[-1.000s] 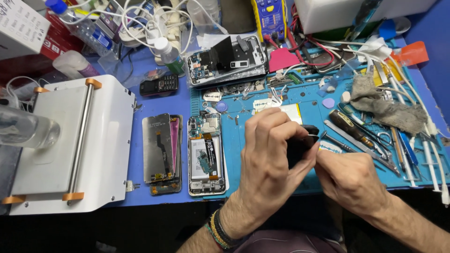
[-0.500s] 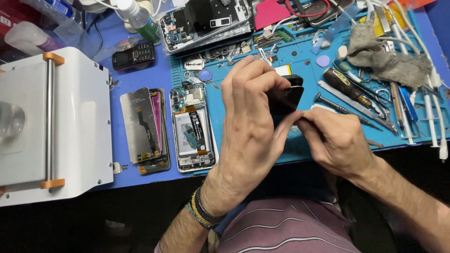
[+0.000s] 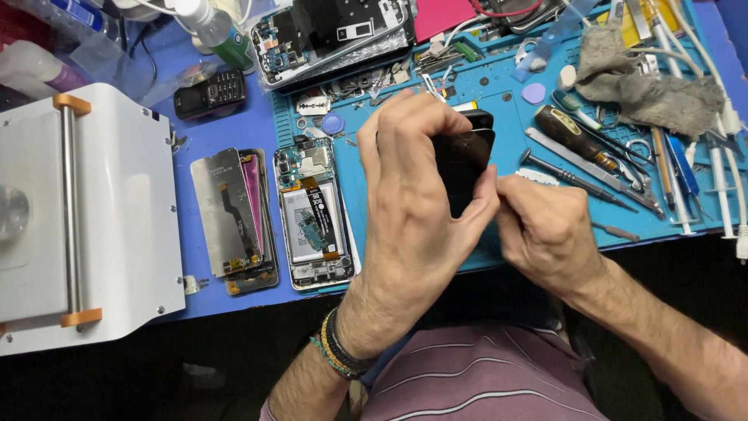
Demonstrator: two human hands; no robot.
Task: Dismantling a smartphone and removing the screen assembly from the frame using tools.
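1. The view now sits lower and closer than a second ago: the white machine (image 3: 86,210) fills more of the left side, and the blue mat (image 3: 499,117) runs off the top edge. The hands have barely moved relative to each other.
2. The left hand (image 3: 413,210) is clamped on a dark phone panel (image 3: 461,160), fingers curled over its top edge and thumb against its right side, just as half a second back. The panel is held upright above the mat's near edge, clear of the surface.
3. The right hand (image 3: 545,230) is closed, fingertips pinched at the panel's lower right corner. What they grip I cannot tell; the left thumb hides it.
4. So the work looks unchanged: a steady hold, small finger work at one corner.
5. Left of the mat lie an opened phone (image 3: 314,214), its battery showing with a white label, and beside that a silver screen back (image 3: 230,214) with a pink edge.
6. Beyond those, a small black keypad phone (image 3: 210,92); at the mat's far edge, a larger opened phone (image 3: 335,35).
7. On the mat's right part: a screwdriver (image 3: 573,132), a grey rag (image 3: 650,82) and white syringes (image 3: 721,179).
8. A pink card (image 3: 444,15) lies at the mat's top.
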